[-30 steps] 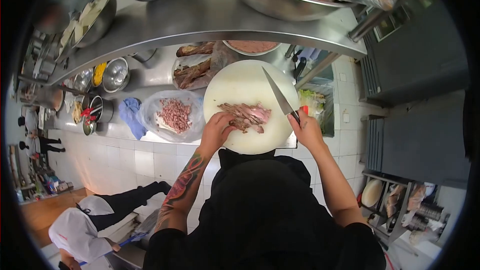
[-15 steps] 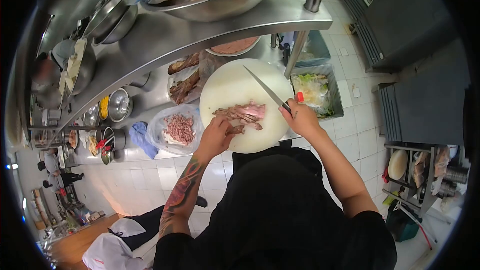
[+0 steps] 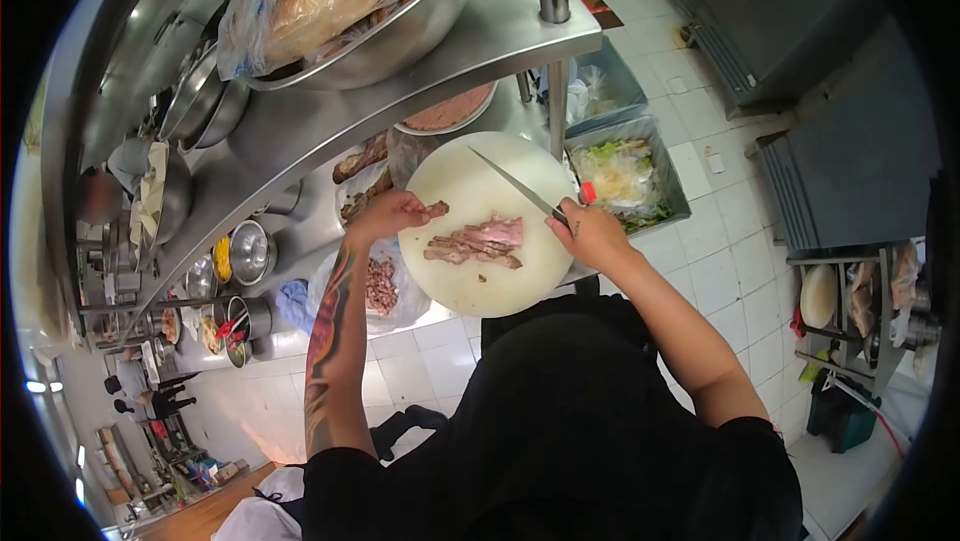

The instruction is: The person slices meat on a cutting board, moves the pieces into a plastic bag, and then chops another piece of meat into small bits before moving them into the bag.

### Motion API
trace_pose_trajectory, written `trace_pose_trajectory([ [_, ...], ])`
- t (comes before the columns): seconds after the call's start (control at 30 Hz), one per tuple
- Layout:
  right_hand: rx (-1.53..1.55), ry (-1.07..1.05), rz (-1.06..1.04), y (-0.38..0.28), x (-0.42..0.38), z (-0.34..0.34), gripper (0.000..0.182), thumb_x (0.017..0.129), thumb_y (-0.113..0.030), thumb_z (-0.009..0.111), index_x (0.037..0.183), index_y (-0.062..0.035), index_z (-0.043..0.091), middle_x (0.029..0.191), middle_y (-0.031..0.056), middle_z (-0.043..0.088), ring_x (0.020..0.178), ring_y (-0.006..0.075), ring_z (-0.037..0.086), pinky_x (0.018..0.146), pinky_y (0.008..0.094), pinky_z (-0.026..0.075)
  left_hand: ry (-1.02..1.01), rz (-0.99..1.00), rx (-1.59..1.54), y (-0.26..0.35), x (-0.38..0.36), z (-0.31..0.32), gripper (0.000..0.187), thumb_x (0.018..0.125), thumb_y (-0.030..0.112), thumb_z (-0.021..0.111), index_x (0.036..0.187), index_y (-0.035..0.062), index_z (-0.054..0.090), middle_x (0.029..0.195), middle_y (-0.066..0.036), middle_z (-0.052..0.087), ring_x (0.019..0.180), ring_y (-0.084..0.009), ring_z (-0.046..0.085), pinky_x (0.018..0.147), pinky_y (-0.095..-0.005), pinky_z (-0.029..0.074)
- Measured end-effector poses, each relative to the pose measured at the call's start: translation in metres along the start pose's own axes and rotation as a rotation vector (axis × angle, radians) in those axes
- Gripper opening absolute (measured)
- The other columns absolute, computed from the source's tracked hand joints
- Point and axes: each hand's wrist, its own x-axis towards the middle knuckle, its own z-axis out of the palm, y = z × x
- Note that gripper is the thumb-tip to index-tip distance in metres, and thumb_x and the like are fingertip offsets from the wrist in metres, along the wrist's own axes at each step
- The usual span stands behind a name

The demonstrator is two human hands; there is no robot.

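My left hand [image 3: 388,215] pinches a small piece of cooked meat [image 3: 435,210] over the left rim of the round white cutting board [image 3: 530,286]. In my right hand [image 3: 590,232] is the handle of a long kitchen knife [image 3: 513,182], its blade pointing up and left over the board. Several strips of sliced meat [image 3: 480,243] lie side by side in the middle of the board. Beneath my left forearm, a plastic bag of diced meat [image 3: 381,286] is partly hidden. Browned chunks of meat [image 3: 362,159] rest beyond my left hand.
A steel shelf [image 3: 500,46] crosses above the counter, bearing a large bowl [image 3: 400,46] with bagged food. Waste bins [image 3: 675,203] stand right of the board. A blue cloth [image 3: 294,305] and steel bowls [image 3: 253,251] sit to the left. Another person's white garment [image 3: 262,519] shows at lower left.
My left hand has lifted a piece of meat from the near side of the slices and moved it up and left. My right hand keeps the knife. The view has shifted.
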Motion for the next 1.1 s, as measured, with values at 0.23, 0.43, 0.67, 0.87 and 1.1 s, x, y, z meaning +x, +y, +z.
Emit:
trace_pose_trajectory([
  [0.23,0.023,0.038,-0.017,0.001,-0.001,0.001,0.038,0.108,-0.04,0.066,0.108,-0.0027,0.061,0.083,0.0243,0.075,0.08,0.0496,0.075,0.072,0.0607,0.059,0.033,-0.099,0.373,0.04,0.013,-0.001,0.033,0.09,0.024,0.088,0.113,0.0017,0.082,0.099,-0.012,0.082,0.093,-0.0231,0.077,0.085,-0.0358,0.06],
  [0.43,0.034,0.003,0.003,0.002,0.0,0.002,0.038,0.109,-0.041,0.066,0.108,-0.0024,0.061,0.082,0.0255,0.074,0.08,0.0508,0.074,0.072,0.0618,0.058,0.424,0.179,0.108,0.009,-0.017,0.016,0.027,0.093,0.019,0.087,0.112,0.0002,0.082,0.107,-0.016,0.08,0.093,-0.0281,0.077,0.083,-0.0396,0.061],
  [0.67,0.032,-0.028,-0.01,0.006,0.004,0.0,0.038,0.11,-0.04,0.064,0.109,-0.0021,0.061,0.083,0.0263,0.074,0.084,0.0509,0.073,0.075,0.0613,0.057,0.526,0.372,0.186,0.017,-0.095,0.085,0.023,0.086,0.001,0.082,0.109,0.0061,0.081,0.1,-0.014,0.075,0.096,-0.0347,0.073,0.084,-0.044,0.059],
  [0.87,0.029,-0.08,0.017,-0.003,0.005,-0.009,0.038,0.111,-0.04,0.063,0.109,-0.0022,0.061,0.085,0.0253,0.073,0.084,0.0505,0.072,0.076,0.0603,0.056,0.727,0.357,0.218,0.012,-0.11,0.124,0.024,0.08,0.003,0.085,0.102,0.0116,0.081,0.108,-0.009,0.069,0.104,-0.0357,0.067,0.093,-0.0452,0.055],
  [1.1,0.019,-0.092,0.035,-0.002,0.008,-0.011,0.04,0.111,-0.041,0.064,0.105,-0.0013,0.06,0.087,0.0263,0.072,0.086,0.0502,0.072,0.077,0.06,0.055,0.761,0.341,0.278,-0.003,-0.092,0.126,0.022,0.082,0.005,0.085,0.102,0.0124,0.081,0.11,-0.009,0.069,0.105,-0.0357,0.066,0.091,-0.0458,0.054],
])
